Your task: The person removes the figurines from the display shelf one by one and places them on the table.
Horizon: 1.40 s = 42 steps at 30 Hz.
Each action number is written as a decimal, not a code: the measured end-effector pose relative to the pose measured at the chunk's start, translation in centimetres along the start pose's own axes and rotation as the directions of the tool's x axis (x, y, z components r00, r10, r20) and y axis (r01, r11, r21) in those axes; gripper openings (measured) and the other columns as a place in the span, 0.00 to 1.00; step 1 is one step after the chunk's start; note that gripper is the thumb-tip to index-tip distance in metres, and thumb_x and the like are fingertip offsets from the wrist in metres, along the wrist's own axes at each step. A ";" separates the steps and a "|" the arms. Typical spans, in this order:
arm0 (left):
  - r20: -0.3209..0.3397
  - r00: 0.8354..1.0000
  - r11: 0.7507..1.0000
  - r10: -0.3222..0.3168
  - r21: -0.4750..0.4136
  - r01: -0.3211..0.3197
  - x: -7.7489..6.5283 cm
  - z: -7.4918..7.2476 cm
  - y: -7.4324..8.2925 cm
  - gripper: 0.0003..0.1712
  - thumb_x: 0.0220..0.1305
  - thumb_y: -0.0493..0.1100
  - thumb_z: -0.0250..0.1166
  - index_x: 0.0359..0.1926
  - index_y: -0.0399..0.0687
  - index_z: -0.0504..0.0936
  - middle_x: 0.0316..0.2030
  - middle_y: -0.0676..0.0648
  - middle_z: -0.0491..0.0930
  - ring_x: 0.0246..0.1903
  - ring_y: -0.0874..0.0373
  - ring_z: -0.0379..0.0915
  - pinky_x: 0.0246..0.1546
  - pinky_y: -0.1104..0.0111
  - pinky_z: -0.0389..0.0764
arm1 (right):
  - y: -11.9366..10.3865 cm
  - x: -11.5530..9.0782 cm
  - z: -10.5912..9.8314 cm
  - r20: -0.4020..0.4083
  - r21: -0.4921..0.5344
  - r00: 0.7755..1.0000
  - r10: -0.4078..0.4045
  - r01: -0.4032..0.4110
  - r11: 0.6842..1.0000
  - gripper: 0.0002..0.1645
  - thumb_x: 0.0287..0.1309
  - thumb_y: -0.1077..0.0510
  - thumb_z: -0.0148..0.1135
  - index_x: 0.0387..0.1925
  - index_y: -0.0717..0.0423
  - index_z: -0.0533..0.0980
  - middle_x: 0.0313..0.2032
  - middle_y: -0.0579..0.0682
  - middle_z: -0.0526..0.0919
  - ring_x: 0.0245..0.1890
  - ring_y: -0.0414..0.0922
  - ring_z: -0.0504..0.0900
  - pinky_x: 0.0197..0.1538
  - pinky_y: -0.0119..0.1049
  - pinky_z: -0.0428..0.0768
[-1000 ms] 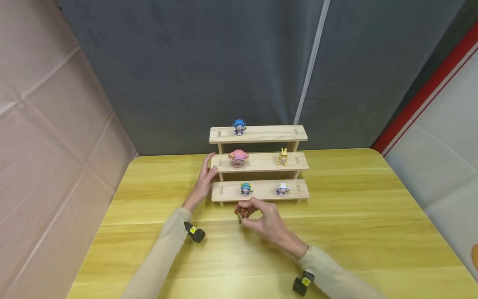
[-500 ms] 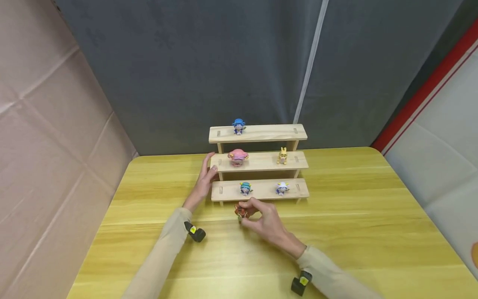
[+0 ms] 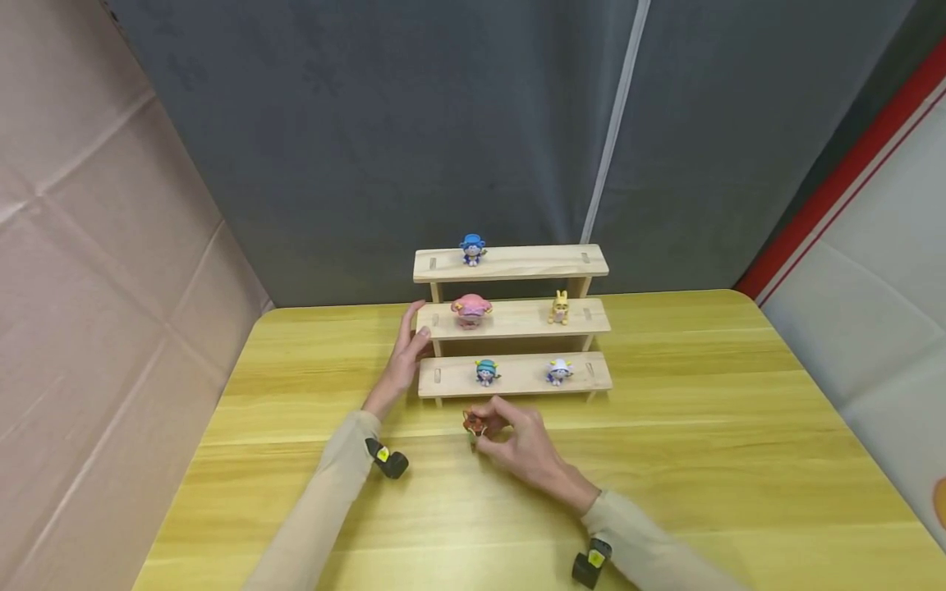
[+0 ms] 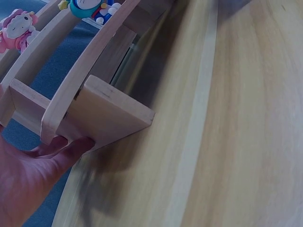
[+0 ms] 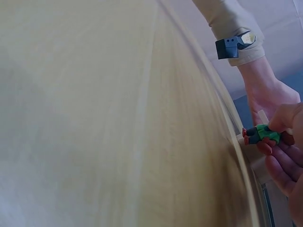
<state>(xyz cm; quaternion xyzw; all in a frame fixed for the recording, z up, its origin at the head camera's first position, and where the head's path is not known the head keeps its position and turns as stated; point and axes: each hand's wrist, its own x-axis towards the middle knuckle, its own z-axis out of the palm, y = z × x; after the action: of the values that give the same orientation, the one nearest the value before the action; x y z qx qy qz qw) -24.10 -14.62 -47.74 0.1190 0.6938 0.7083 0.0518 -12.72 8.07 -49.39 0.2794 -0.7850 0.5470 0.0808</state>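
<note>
My right hand (image 3: 526,447) pinches a small figurine (image 3: 474,423) between thumb and fingers, just in front of a three-tier wooden display stand (image 3: 517,382). The figurine has a reddish-brown head; in the right wrist view, its green-clad body (image 5: 268,134) and reddish feet show, with its head hidden by the fingers. With my left hand (image 3: 401,365), I hold the left end of the stand near the middle shelf. In the left wrist view, the fingers (image 4: 78,147) of that hand touch the stand's side panel (image 4: 106,111).
A blue-hatted figurine (image 3: 473,249) stands on the top shelf. The middle shelf bears a pink figurine (image 3: 470,311) and a yellow rabbit-eared one (image 3: 559,309). Teal-hatted (image 3: 486,373) and white-hatted (image 3: 559,373) figurines occupy the bottom shelf. A dark curtain (image 3: 384,148) hangs behind the wooden table (image 3: 709,460).
My right hand has shifted slightly toward the table's front with the figurine, a little farther from the bottom shelf. The left hand keeps its place on the stand.
</note>
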 end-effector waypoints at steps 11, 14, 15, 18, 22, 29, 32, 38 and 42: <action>-0.011 1.000 1.000 -0.009 0.007 0.009 -0.1 0.0 0.0 0.33 0.81 0.47 0.41 0.80 0.58 0.42 0.69 0.31 0.59 0.68 0.30 0.60 0.67 0.31 0.58 | 0.2 -0.1 0.4 0.006 -0.032 1.000 0.014 -0.014 0.999 0.18 0.46 0.75 0.71 0.41 0.61 0.80 0.38 0.59 0.89 0.30 0.48 0.88 0.36 0.33 0.86; -0.009 1.000 1.000 0.004 0.026 -0.004 -0.1 0.1 0.0 0.33 0.81 0.47 0.41 0.80 0.58 0.43 0.68 0.31 0.60 0.67 0.31 0.61 0.66 0.31 0.58 | 0.3 -0.4 0.5 0.007 -0.053 1.000 0.017 -0.016 0.998 0.18 0.46 0.74 0.71 0.41 0.61 0.80 0.39 0.59 0.89 0.31 0.47 0.87 0.37 0.33 0.86; -0.008 1.000 0.999 0.009 0.032 -0.009 -0.2 0.2 -0.1 0.32 0.81 0.47 0.41 0.80 0.58 0.44 0.69 0.31 0.59 0.67 0.31 0.61 0.66 0.31 0.58 | 0.4 -0.4 0.5 0.007 -0.060 1.000 0.019 -0.018 0.998 0.17 0.47 0.73 0.72 0.40 0.60 0.80 0.39 0.59 0.89 0.31 0.46 0.87 0.37 0.34 0.86; -0.009 1.000 0.999 0.027 0.043 -0.026 -0.2 0.2 -0.2 0.33 0.81 0.47 0.40 0.80 0.57 0.43 0.70 0.31 0.58 0.67 0.31 0.61 0.67 0.31 0.57 | 0.6 -0.6 0.5 0.011 -0.083 1.000 0.018 -0.017 0.996 0.16 0.47 0.73 0.72 0.38 0.59 0.79 0.40 0.58 0.89 0.32 0.46 0.87 0.38 0.34 0.86; -0.022 0.999 0.998 0.041 0.049 -0.040 -0.1 0.2 -0.3 0.33 0.80 0.47 0.40 0.80 0.55 0.43 0.73 0.33 0.55 0.68 0.31 0.59 0.69 0.32 0.54 | 0.7 -0.5 0.5 0.027 -0.098 1.000 0.004 -0.001 0.995 0.16 0.48 0.73 0.71 0.37 0.57 0.77 0.43 0.58 0.89 0.34 0.49 0.88 0.39 0.34 0.86; -0.031 0.998 0.997 0.059 0.047 -0.058 0.1 0.1 -0.4 0.34 0.80 0.46 0.41 0.80 0.53 0.43 0.73 0.32 0.55 0.69 0.31 0.58 0.71 0.34 0.51 | 0.6 -0.3 0.5 0.041 -0.109 0.999 -0.026 0.031 0.994 0.19 0.47 0.74 0.70 0.41 0.57 0.77 0.41 0.55 0.89 0.35 0.48 0.87 0.40 0.34 0.86; -0.040 0.997 0.997 0.068 0.048 -0.066 0.2 0.1 -0.4 0.34 0.79 0.46 0.41 0.80 0.52 0.43 0.74 0.32 0.55 0.69 0.31 0.58 0.72 0.36 0.52 | 0.5 -0.3 0.5 0.033 -0.148 0.999 -0.037 0.041 0.988 0.21 0.47 0.73 0.71 0.43 0.55 0.77 0.40 0.52 0.89 0.36 0.44 0.86 0.41 0.34 0.85; -0.040 0.997 0.996 0.071 0.053 -0.068 0.1 0.1 -0.3 0.34 0.79 0.47 0.41 0.80 0.54 0.43 0.73 0.32 0.56 0.67 0.32 0.60 0.71 0.37 0.53 | 0.5 -0.5 0.6 0.036 -0.214 0.997 -0.069 0.075 0.974 0.24 0.47 0.71 0.74 0.45 0.53 0.77 0.39 0.47 0.88 0.37 0.39 0.86 0.43 0.32 0.84; -0.039 0.997 0.996 0.069 0.054 -0.067 0.1 0.2 -0.4 0.34 0.78 0.47 0.41 0.80 0.54 0.43 0.72 0.31 0.57 0.67 0.31 0.61 0.71 0.36 0.54 | 0.5 -0.7 0.7 0.044 -0.222 0.996 -0.077 0.085 0.971 0.25 0.47 0.71 0.74 0.47 0.53 0.77 0.40 0.47 0.88 0.39 0.39 0.86 0.46 0.32 0.84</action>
<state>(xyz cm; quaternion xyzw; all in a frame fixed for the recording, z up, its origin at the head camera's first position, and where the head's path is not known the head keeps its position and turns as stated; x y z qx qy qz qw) -24.20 -14.39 -48.11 0.1294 0.7086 0.6935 0.0105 -12.30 7.85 -50.37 0.3101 -0.8307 0.4464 0.1201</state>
